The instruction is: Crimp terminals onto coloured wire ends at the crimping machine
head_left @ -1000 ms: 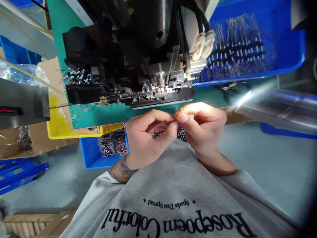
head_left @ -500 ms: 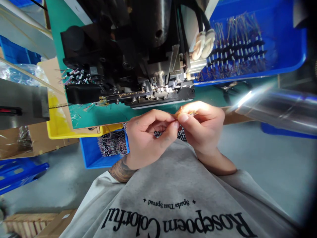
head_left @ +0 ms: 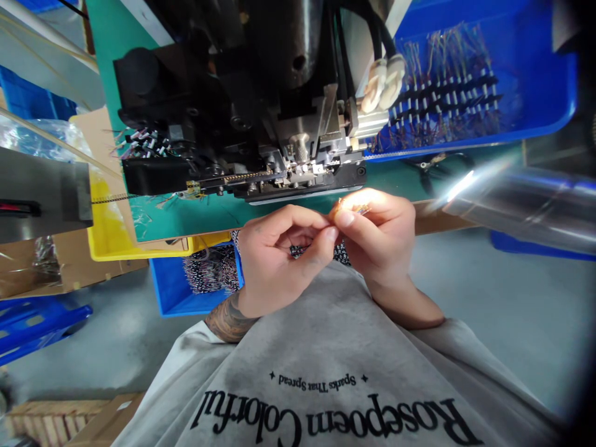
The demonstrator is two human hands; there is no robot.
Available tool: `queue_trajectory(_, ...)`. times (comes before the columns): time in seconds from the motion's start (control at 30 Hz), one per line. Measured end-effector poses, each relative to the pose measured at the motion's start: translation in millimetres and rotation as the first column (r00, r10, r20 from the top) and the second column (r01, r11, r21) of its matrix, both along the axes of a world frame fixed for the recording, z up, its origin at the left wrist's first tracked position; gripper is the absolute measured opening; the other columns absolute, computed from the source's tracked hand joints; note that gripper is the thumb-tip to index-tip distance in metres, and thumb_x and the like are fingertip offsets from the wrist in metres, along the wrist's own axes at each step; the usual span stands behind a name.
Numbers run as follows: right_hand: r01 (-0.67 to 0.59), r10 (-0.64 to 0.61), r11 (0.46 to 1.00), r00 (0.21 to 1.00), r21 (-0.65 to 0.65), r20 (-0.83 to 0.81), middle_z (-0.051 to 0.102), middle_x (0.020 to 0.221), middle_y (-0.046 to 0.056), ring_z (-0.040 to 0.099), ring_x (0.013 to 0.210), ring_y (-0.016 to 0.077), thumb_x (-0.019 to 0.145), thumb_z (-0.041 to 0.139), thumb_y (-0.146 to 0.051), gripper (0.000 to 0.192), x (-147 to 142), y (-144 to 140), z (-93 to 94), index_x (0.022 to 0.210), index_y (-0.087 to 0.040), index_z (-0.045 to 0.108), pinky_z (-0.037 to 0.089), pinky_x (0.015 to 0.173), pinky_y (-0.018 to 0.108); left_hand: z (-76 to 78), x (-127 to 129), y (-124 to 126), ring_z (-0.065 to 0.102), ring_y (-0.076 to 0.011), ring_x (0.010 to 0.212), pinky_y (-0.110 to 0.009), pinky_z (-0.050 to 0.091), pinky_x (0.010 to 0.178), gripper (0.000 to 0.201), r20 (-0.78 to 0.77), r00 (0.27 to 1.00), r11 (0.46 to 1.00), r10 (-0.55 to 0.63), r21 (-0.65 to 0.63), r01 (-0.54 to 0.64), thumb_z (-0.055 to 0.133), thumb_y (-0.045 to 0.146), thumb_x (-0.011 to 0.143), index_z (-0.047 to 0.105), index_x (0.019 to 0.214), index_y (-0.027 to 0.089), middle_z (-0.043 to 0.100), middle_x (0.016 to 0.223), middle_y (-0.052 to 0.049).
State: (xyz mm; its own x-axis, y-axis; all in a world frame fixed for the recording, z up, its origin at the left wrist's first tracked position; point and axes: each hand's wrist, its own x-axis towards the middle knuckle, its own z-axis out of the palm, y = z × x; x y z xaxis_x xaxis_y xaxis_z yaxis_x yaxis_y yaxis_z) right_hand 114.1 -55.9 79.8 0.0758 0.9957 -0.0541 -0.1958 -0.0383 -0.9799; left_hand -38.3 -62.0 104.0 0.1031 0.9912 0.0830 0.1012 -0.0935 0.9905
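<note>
Left hand (head_left: 274, 261) + right hand (head_left: 377, 239) pinched together on thin coppery wire piece (head_left: 354, 208), mostly hidden by fingers, just off green bench (head_left: 186, 217) front edge. Black crimp machine (head_left: 242, 105) behind; blue plastic tray (head_left: 526, 93) w/ wire bundles at far right corner.

floor (head_left: 488, 310): grey, bare | bench (head_left: 186, 214): green top | light: bright glare, possibly a lamp, right

Left hand (head_left: 274, 261) and right hand (head_left: 377, 239) curled, their fingertips pinched together.
</note>
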Motion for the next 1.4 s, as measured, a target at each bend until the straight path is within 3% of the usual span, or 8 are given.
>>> queue_trajectory(0.33, 0.024, -0.024, 1.0, 1.0, 0.014, 0.002, 0.069, 0.07, -0.002, 0.059, 0.059, 0.0103, 0.088, 0.084, -0.046, 0.025, -2.7, -0.8, -1.7, 0.082, -0.022, 0.079, 0.052, 0.053, 0.024, -1.2, -0.9, -0.3, 0.075, -0.0139, 0.065, -0.024, 0.066, 0.06, 0.023, 0.031, 0.999, 1.0, -0.018, -0.011, 0.018, 0.087, 0.038, 0.091, 0.072, 0.091, 0.021, 0.078, 0.081, 0.0)
queue_trajectory(0.47, 0.022, -0.021, 0.999, 0.999, 0.033, -0.048, 0.066, 0.065, -0.003, 0.055, 0.051, 0.0084, 0.09, 0.084, -0.04, 0.021, -4.0, -3.2, 1.2, 0.082, -0.022, 0.077, 0.049, 0.047, 0.022, -0.7, -4.1, 1.3, 0.079, -0.0173, 0.07, -0.025, 0.068, 0.062, 0.031, 0.094, 0.994, 0.995, -0.062, -0.075, 0.069, 0.085, 0.041, 0.093, 0.071, 0.116, 0.025, 0.081, 0.088, -0.001)
queue_trajectory(0.6, -0.026, 0.024, 1.0, 0.988, -0.01, -0.154, 0.062, 0.057, -0.005, 0.051, 0.042, 0.0077, 0.091, 0.082, -0.038, 0.022, -4.8, -7.6, 8.1, 0.08, -0.021, 0.073, 0.047, 0.041, 0.022, 4.8, -6.5, 3.0, 0.081, -0.0192, 0.072, -0.025, 0.068, 0.058, 0.039, 0.198, 0.957, 0.949, -0.213, -0.189, 0.251, 0.076, 0.041, 0.101, 0.067, 0.135, 0.026, 0.083, 0.096, -0.002)
queue_trajectory(0.7, -0.06, 0.042, 0.995, 0.974, -0.076, -0.221, 0.058, 0.053, -0.006, 0.052, 0.04, 0.0089, 0.091, 0.082, -0.04, 0.024, -2.6, -9.2, 12.4, 0.081, -0.021, 0.071, 0.049, 0.04, 0.023, 9.2, -5.1, 4.2, 0.082, -0.0196, 0.075, -0.025, 0.069, 0.059, 0.036, 0.277, 0.93, 0.92, -0.241, -0.24, 0.31, 0.072, 0.041, 0.104, 0.068, 0.136, 0.025, 0.083, 0.101, -0.003)
queue_trajectory(0.87, -0.1, 0.055, 0.987, 0.944, -0.122, -0.326, 0.057, 0.052, -0.007, 0.055, 0.042, 0.0106, 0.09, 0.082, -0.039, 0.023, 1.8, -6.7, 15.5, 0.084, -0.022, 0.069, 0.05, 0.042, 0.025, 10.8, 1.0, 8.7, 0.081, -0.0194, 0.07, -0.027, 0.068, 0.056, 0.034, 0.307, 0.924, 0.912, -0.226, -0.268, 0.312, 0.076, 0.039, 0.101, 0.07, 0.132, 0.026, 0.082, 0.093, 0.0)
queue_trajectory(1.4, -0.173, 0.068, 0.964, 0.893, -0.2, -0.446, 0.054, 0.053, -0.009, 0.051, 0.041, 0.0092, 0.087, 0.085, -0.038, 0.027, 5.2, -1.0, 22.9, 0.083, -0.02, 0.065, 0.049, 0.041, 0.025, 16.2, 6.5, 14.6, 0.079, -0.0194, 0.063, -0.027, 0.066, 0.051, 0.036, 0.217, 0.953, 0.904, -0.209, -0.33, 0.273, 0.079, 0.047, 0.096, 0.073, 0.126, 0.028, 0.077, 0.081, 0.003)
